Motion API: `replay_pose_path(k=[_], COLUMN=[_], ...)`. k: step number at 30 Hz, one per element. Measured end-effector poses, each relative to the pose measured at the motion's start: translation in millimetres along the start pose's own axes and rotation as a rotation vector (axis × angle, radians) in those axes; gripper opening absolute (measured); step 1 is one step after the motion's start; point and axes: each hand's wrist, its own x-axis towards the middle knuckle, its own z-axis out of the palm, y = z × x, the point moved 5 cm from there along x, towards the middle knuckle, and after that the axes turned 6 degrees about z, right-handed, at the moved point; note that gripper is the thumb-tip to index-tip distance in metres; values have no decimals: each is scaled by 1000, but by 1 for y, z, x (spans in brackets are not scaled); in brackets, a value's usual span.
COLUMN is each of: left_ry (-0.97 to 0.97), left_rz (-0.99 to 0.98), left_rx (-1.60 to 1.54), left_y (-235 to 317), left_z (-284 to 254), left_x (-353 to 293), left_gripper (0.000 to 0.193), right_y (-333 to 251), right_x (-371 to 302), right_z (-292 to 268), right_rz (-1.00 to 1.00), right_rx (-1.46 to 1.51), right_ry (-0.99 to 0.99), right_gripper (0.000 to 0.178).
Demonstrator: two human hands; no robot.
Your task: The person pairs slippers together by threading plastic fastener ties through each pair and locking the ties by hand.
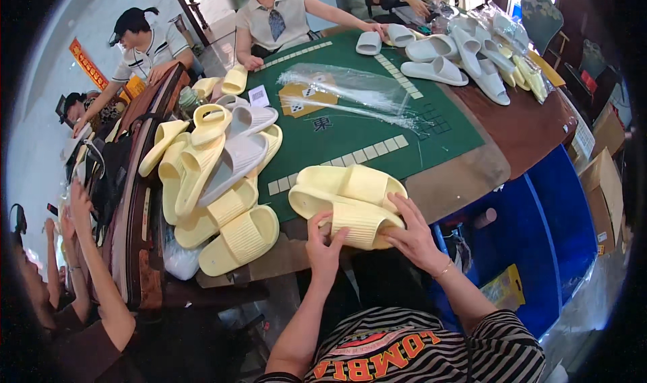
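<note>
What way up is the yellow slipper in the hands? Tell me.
Upright, sole down: the ribbed strap of the yellow slipper faces up. The left hand and the right hand grip its near edge. It rests against a second slipper.

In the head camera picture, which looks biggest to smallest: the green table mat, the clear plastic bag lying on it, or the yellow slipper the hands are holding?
1. green table mat
2. clear plastic bag
3. yellow slipper; it sits nearer the camera, so it looks larger than it would farther back.

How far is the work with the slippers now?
Both hands, left hand and right hand, hold a yellow pair at the table's edge. A loose pile waits at left. White slippers lie at the far side; finished bagged pairs cannot be told.
</note>
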Motion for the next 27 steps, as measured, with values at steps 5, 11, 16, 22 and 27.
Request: replay_pose_path(k=[5, 11, 16, 22, 27], left_ry=[-161, -142, -181, -309, -71], left_rz=[-117, -119, -133, -279, -303], left_rx=[369, 250, 155, -72, -119], left_y=[-2, -33, -43, -55, -47], left_z=[-12, -1, 22, 31, 41], left_x=[9, 37, 50, 60, 48], left_gripper=[57, 65, 52, 47, 48], right_y=[13, 61, 47, 68, 77], right_x=[-13, -44, -20, -15, 9], right_z=[-9, 0, -32, 2, 9], right_rz=[211, 762, 434, 584, 495], right_rx=[529, 849, 344, 416, 142], right_ry=[-19, 244, 324, 77, 160], right_gripper=[21, 31, 25, 25, 9])
